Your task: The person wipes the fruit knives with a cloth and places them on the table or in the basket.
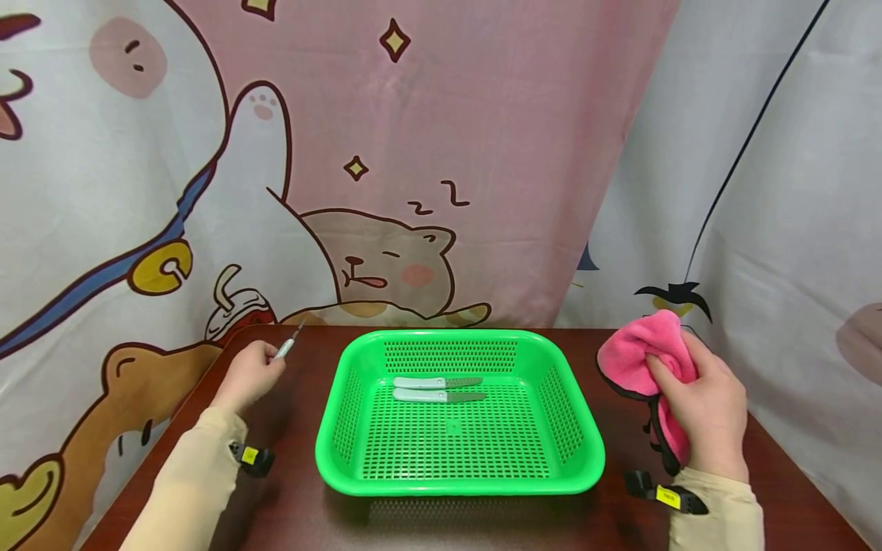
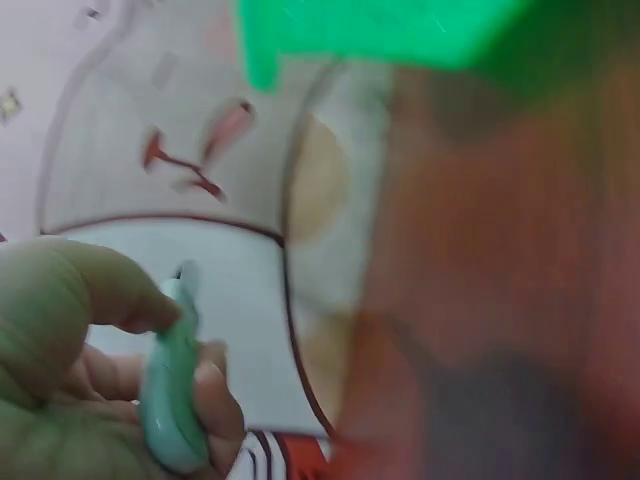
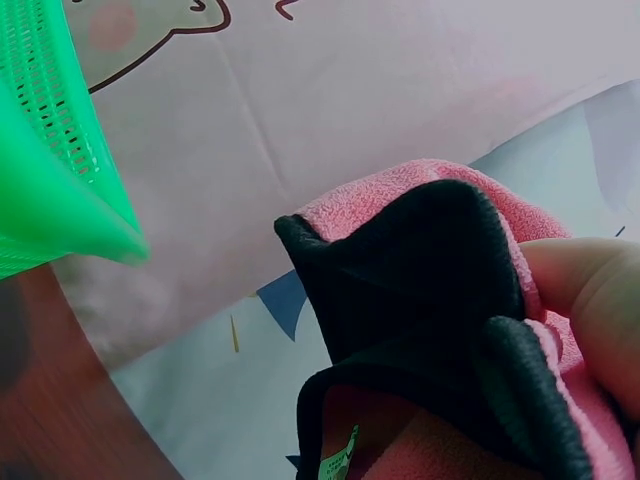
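Note:
In the head view my left hand [image 1: 251, 375] pinches a small white-handled knife [image 1: 285, 348] left of the green basket, its blade pointing up and away. The left wrist view shows the thumb and fingers around the handle [image 2: 172, 390]. My right hand [image 1: 713, 409], to the right of the basket, grips a pink cloth [image 1: 637, 356] with black edging, bunched and hanging above the table. Up close, the cloth [image 3: 420, 200] folds over on itself, its black border toward the camera. Two white-handled knives [image 1: 420, 396] lie side by side in the basket, blades to the right.
The green perforated basket [image 1: 458, 487] stands mid-table between my hands. Beneath it is a dark reddish-brown table [image 1: 289, 505]. A curtain [image 1: 524, 153] with cartoon animals hangs right behind the table and along its sides.

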`<state>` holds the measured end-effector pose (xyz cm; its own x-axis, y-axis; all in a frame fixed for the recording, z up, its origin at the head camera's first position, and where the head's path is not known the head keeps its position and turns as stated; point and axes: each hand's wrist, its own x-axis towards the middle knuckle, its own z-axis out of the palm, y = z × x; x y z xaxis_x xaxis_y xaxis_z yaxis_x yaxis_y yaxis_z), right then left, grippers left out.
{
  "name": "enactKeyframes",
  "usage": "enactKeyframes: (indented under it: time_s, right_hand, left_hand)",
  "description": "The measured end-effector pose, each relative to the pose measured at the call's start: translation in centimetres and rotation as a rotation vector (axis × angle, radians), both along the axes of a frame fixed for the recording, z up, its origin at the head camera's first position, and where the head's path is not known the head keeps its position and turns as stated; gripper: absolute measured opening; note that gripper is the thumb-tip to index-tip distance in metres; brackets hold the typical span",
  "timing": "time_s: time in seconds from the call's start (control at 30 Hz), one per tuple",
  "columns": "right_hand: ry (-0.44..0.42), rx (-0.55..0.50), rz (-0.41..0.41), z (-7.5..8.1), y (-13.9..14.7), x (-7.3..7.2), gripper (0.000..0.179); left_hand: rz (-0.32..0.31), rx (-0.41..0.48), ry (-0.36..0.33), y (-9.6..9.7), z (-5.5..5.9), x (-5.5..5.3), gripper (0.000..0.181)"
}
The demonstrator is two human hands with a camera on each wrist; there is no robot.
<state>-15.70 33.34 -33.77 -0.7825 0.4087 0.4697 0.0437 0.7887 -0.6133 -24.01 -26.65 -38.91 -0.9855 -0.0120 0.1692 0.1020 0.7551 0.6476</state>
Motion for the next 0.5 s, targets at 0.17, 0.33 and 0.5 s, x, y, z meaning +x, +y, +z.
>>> enactKeyframes:
  time_s: [0.17, 0.33, 0.5]
  right_hand:
    - [0.013, 0.011, 0.006, 0.2, -0.3, 0.0, 0.058]
    - [0.023, 0.003, 0.000, 0.4, -0.7, 0.2, 0.057]
    - [0.090, 0.009, -0.007, 0.8, -1.5, 0.5, 0.055]
  left_hand:
    - [-0.034, 0.177, 0.072, 2.2, 2.3, 0.6, 0.028]
    - [-0.115, 0.378, 0.076, 4.4, 4.6, 1.3, 0.032]
    - [-0.237, 0.598, 0.043, 6.6, 6.7, 2.5, 0.035]
